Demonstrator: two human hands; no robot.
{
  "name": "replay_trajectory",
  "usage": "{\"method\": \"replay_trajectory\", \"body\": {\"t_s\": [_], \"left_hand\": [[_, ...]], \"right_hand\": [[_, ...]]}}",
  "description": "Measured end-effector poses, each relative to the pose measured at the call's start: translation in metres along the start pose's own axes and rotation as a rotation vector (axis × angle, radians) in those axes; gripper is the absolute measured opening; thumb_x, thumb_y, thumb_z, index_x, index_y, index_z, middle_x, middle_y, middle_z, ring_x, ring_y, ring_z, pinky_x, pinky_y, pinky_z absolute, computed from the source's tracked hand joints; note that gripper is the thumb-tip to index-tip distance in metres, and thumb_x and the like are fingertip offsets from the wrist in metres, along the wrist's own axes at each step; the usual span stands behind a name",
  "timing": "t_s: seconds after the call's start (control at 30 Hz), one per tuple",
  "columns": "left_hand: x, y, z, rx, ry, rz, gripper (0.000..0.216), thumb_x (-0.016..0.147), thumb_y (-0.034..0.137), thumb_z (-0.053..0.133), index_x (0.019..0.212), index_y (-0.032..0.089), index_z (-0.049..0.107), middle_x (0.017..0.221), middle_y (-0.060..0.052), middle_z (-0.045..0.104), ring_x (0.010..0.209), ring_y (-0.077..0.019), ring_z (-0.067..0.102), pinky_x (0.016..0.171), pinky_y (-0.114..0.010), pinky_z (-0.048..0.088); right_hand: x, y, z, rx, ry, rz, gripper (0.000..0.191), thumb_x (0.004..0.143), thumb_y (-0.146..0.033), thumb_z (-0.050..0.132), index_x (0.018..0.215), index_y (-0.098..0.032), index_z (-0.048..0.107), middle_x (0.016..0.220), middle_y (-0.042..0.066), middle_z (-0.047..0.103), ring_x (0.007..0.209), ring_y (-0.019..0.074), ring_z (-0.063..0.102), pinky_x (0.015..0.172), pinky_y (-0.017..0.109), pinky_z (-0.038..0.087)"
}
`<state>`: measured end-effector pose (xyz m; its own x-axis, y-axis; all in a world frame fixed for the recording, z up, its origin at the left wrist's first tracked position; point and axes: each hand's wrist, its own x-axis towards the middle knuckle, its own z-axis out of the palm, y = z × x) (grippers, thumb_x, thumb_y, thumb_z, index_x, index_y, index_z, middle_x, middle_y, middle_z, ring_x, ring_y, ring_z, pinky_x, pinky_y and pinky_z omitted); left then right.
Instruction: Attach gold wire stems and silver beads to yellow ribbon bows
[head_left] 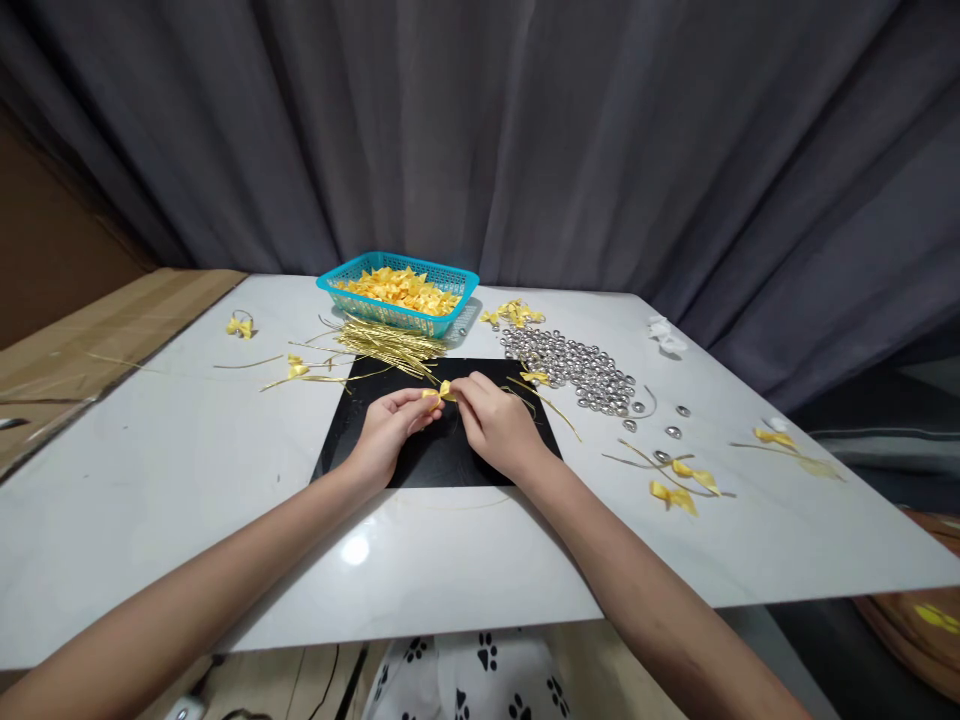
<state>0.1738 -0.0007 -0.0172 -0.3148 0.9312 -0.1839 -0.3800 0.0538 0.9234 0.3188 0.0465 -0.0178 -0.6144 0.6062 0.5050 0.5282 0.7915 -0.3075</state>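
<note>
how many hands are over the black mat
2: the left hand, at the left side of a yellow bow, and the right hand, at its right side. Both are over the black mat; no other hand shows.

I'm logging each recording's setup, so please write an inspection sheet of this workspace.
Surface: glossy white table, black mat.
Job's things: held yellow bow; teal basket of yellow ribbon pieces; gold strips; silver bead-like pieces.
Clutter: loose bows, both sides; small white scrap.
Hands: left hand pinches the bow; right hand at it, grip partly hidden.
Cables: dark cord below the table's near edge.
Surroundings: grey curtain behind, cardboard left.
</note>
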Motion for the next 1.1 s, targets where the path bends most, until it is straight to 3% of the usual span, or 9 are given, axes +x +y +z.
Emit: {"method": "replay_trajectory", "body": {"t_s": [1.1], "left_hand": [[-0.0011, 0.0021, 0.0019, 0.019, 0.008, -0.003, 0.023, 0.051, 0.022, 0.081, 0.068, 0.011, 0.069, 0.067, -0.003, 0.069, 0.063, -0.0084, 0.062, 0.068, -0.019, 0.048]], "right_hand": [[0.0007, -0.0017, -0.0019, -0.005, -0.031, 0.012, 0.023, 0.091, -0.014, 0.037, 0.101, -0.014, 0.058, 0.093, 0.008, 0.06, 0.076, 0.0164, 0.06, 0.062, 0.023, 0.039]]}}
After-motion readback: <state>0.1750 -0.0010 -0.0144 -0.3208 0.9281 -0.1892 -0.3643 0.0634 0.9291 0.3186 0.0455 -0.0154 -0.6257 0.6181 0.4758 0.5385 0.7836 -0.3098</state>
